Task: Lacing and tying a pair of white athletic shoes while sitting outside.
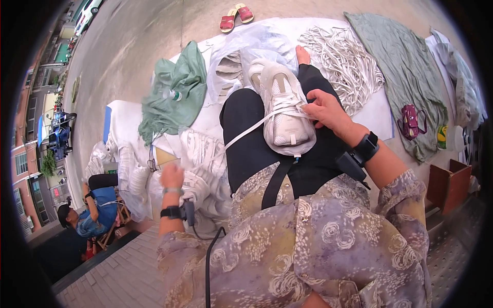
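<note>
Across my black-trousered thighs lies a white shoe upper [291,126], its tongue and mesh facing up. A white shoelace [245,134] is threaded through it in several crossing rows. My right hand [323,109] pinches the lacing at the upper's right side, fingers bent inward. One long stretch of lace runs taut from the upper down to the left, toward my left hand [172,177]. That hand is blurred but looks closed, held out beside my left thigh; the lace's far end is lost against white material. Another white shoe upper [256,72] lies just beyond the first.
Stacked white uppers [136,177] in plastic stand at left. A pile of white laces [346,61] lies far right on a white sheet. Green cloths [179,87], a maroon bag [411,122], a brown box [448,186] and red sandals [227,21] surround me. Another person [97,210] sits at left.
</note>
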The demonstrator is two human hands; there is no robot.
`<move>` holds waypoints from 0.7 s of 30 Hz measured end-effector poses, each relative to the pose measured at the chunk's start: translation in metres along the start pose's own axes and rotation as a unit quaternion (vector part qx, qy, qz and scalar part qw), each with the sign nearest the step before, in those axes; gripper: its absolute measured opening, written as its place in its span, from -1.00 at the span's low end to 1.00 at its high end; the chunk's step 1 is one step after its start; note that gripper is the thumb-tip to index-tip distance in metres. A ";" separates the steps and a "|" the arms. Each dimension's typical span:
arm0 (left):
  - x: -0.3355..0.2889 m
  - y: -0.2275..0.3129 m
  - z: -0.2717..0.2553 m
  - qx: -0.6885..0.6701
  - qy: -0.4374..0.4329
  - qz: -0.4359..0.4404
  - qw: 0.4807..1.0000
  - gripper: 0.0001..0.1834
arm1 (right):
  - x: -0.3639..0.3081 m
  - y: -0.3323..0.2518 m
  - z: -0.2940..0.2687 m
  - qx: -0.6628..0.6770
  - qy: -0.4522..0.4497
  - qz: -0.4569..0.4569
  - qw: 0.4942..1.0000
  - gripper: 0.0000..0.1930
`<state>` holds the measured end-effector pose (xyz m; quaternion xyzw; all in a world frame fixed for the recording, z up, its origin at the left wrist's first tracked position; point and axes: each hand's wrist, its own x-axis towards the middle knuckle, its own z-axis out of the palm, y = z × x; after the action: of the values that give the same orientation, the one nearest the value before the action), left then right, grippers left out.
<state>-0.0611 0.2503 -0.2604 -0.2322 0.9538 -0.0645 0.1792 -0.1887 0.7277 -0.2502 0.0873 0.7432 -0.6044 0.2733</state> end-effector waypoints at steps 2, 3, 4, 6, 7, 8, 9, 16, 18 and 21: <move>0.003 0.066 -0.021 -0.252 0.146 0.239 0.926 -0.88 | 0.007 -0.006 0.005 -0.034 -0.006 0.001 0.999 -0.67; 0.004 0.100 -0.031 -0.325 0.159 0.280 0.889 -0.88 | 0.010 -0.007 0.007 -0.065 -0.010 0.004 0.998 -0.76; 0.001 0.138 -0.043 -0.318 0.214 0.343 0.858 -0.87 | 0.012 -0.003 0.007 -0.070 -0.006 0.006 0.997 -0.76; -0.012 0.195 -0.071 -0.321 0.193 0.417 0.828 -0.84 | 0.018 0.003 0.007 -0.184 0.045 -0.119 0.975 -0.84; -0.016 0.209 -0.073 -0.323 0.131 0.415 0.840 -0.83 | 0.019 0.004 0.009 -0.187 0.043 -0.120 0.974 -0.84; -0.019 0.220 -0.076 -0.324 0.132 0.414 0.841 -0.83 | 0.020 0.004 0.010 -0.127 0.019 -0.134 0.983 -0.87; -0.023 0.229 -0.078 -0.298 0.124 0.435 0.841 -0.82 | 0.020 0.004 0.010 -0.067 -0.006 -0.145 0.987 -0.90; -0.024 0.245 -0.075 -0.253 0.091 0.461 0.846 -0.74 | 0.014 -0.015 -0.001 0.066 -0.126 -0.015 0.990 -0.93; -0.026 0.247 -0.078 -0.270 0.085 0.459 0.842 -0.75 | 0.015 -0.015 -0.007 0.080 -0.182 -0.018 0.980 -0.91; -0.025 0.250 -0.082 -0.301 0.043 0.449 0.840 -0.77 | 0.019 -0.018 -0.011 0.074 -0.199 -0.017 0.977 -0.91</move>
<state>-0.1759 0.4866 -0.2285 0.1820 0.9327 0.3035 0.0690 -0.2160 0.7302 -0.2434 -0.0276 0.6286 -0.6672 0.3986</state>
